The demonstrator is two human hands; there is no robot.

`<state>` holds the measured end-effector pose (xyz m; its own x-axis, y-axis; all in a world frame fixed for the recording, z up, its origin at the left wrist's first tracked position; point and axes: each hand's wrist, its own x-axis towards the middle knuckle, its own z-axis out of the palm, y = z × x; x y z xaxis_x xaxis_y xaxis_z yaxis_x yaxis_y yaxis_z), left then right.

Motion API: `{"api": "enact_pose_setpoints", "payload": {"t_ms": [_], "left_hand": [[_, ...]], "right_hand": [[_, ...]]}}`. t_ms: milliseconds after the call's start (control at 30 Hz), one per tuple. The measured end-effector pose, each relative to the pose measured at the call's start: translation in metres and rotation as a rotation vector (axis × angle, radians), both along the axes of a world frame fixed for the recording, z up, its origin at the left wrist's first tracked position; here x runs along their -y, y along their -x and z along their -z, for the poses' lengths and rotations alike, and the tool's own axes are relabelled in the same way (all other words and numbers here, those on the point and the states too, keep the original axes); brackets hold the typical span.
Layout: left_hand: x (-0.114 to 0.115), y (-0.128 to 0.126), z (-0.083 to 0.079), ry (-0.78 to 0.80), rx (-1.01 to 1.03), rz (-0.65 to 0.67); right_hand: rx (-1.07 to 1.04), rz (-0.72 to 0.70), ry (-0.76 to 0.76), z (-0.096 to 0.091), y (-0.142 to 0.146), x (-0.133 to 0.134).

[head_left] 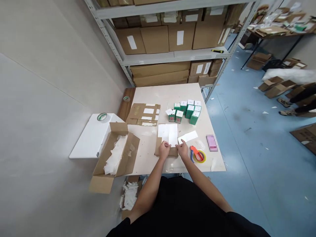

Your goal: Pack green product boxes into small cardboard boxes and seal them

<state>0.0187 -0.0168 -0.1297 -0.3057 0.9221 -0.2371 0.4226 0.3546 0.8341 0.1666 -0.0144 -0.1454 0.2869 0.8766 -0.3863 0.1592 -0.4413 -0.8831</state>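
Note:
My left hand and my right hand rest close together at the near edge of a flat brown cardboard piece on the table. A white sheet lies on that cardboard, and both hands pinch at its near edge with the fingers curled. A second white strip lies just right of my right hand. Several small green-and-white boxes stand in a cluster farther back on the table.
A red tape dispenser with yellow tape lies right of my hands. Flattened cardboard lies at the back left, an open carton of white paper at the left. Shelves of brown cartons stand behind. Another person's legs show far right.

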Motion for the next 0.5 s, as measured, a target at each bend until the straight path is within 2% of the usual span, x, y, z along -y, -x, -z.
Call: {"api": "enact_pose_setpoints", "payload": {"t_ms": [233, 367, 500], "left_hand": [[0.002, 0.000, 0.010, 0.159, -0.150, 0.119], [0.000, -0.004, 0.011, 0.218, -0.234, 0.172], [-0.004, -0.001, 0.010, 0.227, -0.444, 0.278]], "right_hand": [[0.178, 0.044, 0.074, 0.021, 0.007, 0.012], [0.266, -0.012, 0.135, 0.024, 0.008, 0.011], [0.408, -0.061, 0.182, 0.022, 0.001, 0.009]]}}
